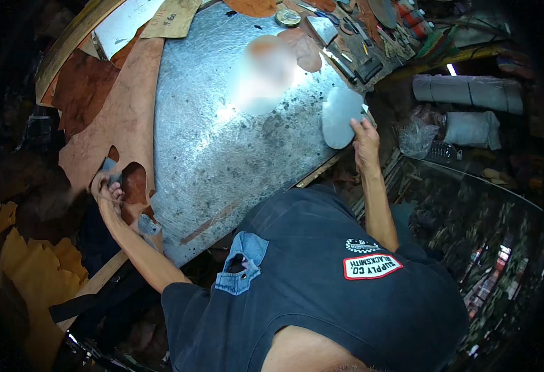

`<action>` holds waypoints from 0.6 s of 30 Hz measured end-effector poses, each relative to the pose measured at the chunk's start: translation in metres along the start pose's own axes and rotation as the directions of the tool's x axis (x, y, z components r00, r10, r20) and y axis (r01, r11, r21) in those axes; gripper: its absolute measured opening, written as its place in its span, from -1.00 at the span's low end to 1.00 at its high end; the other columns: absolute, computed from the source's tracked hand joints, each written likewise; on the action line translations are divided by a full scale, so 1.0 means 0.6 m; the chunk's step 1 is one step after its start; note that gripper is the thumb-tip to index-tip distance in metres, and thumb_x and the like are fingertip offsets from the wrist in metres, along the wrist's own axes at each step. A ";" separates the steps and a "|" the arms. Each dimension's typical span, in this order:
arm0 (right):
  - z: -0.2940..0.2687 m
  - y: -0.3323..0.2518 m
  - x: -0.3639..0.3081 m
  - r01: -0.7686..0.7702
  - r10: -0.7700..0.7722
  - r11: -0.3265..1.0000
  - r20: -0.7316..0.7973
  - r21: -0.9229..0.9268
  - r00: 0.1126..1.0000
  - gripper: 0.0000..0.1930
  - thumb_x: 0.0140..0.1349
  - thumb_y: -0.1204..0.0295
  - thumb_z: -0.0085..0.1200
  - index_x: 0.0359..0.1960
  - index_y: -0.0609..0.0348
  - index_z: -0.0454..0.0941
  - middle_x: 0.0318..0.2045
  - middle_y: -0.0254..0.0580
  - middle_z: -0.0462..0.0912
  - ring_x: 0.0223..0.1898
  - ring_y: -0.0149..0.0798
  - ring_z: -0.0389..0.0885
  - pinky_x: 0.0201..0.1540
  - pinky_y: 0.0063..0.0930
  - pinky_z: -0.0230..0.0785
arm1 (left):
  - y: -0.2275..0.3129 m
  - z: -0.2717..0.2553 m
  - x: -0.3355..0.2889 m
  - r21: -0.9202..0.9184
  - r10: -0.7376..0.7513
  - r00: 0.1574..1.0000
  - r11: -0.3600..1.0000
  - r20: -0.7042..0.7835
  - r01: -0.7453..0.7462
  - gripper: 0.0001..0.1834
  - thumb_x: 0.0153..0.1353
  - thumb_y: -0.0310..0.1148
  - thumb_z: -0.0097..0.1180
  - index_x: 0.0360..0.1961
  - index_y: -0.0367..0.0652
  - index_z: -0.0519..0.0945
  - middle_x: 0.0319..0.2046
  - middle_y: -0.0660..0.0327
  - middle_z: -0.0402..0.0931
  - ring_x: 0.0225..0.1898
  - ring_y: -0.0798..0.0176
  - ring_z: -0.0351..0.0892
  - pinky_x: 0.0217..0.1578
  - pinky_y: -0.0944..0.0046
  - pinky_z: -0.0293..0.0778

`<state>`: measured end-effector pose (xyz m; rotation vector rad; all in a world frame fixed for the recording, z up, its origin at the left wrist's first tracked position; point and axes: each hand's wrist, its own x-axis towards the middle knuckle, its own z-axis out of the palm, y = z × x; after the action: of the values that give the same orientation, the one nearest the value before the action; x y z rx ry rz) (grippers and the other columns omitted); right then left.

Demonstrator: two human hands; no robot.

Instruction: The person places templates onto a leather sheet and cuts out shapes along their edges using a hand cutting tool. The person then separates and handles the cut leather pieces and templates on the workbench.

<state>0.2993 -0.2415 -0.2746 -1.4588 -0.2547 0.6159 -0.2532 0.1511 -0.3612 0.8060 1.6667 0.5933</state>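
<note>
My right hand (365, 144) grips the lower right edge of a flat, pale grey oval piece (340, 118), thumb and fingers pinched on it. The piece lies over the right side of the metal-topped table (222, 173). At the far left, my left hand (107, 190) is closed on a small blue-grey piece (109, 167), whose kind I cannot make out. Under that hand spreads a large tan leather hide (114, 115), draped along the table's left edge. Dark brown leather (134, 185) shows through a curved gap in the hide, next to my fingers.
Leather scraps, a round tin (287, 17), a black block (368, 70) and hand tools crowd the table's far right corner. Darker leather (86, 87) lies at the far left. Yellow leather (36, 273) hangs below left. Wrapped rolls (467, 92) lie to the right.
</note>
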 end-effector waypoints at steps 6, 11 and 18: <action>-0.011 0.003 0.079 -0.134 0.193 0.921 0.128 -0.367 0.973 -0.79 0.32 0.34 0.15 -0.17 0.25 0.59 -0.46 -0.48 0.59 -0.48 -0.62 0.44 -0.45 -0.70 0.24 | 0.052 0.008 -0.199 0.824 0.515 0.782 0.567 -0.352 -0.002 -0.64 0.20 -0.30 0.05 -0.02 -0.21 0.63 -0.14 -0.01 0.66 -0.16 -0.07 0.65 -0.14 0.04 0.50; -0.025 0.052 0.107 -0.027 0.133 0.878 0.188 -0.478 0.973 -0.77 0.33 0.32 0.12 -0.43 0.18 0.53 -0.59 -0.56 0.41 -0.53 -0.64 0.27 -0.53 -0.66 0.07 | 0.126 0.182 -0.326 0.717 0.873 0.411 0.461 -0.261 -0.523 -0.70 0.31 -0.29 0.04 -0.11 -0.27 0.67 -0.14 -0.03 0.66 -0.13 -0.07 0.64 -0.07 0.05 0.49; 0.017 -0.003 0.103 -0.097 0.285 0.794 0.226 -0.601 0.932 -0.70 0.34 0.28 0.11 -0.49 0.21 0.43 -0.73 -0.45 0.38 -0.77 -0.57 0.28 -0.74 -0.56 0.09 | 0.122 0.665 -0.239 0.765 0.647 0.675 0.216 0.353 -0.607 -0.31 0.07 0.22 0.24 -0.28 -0.36 0.66 -0.21 -0.16 0.60 -0.19 -0.19 0.63 -0.16 -0.02 0.54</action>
<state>0.3453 -0.1996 -0.2840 -1.9981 -0.5832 0.9971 0.1676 0.0758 -0.3116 2.3359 1.5640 0.2592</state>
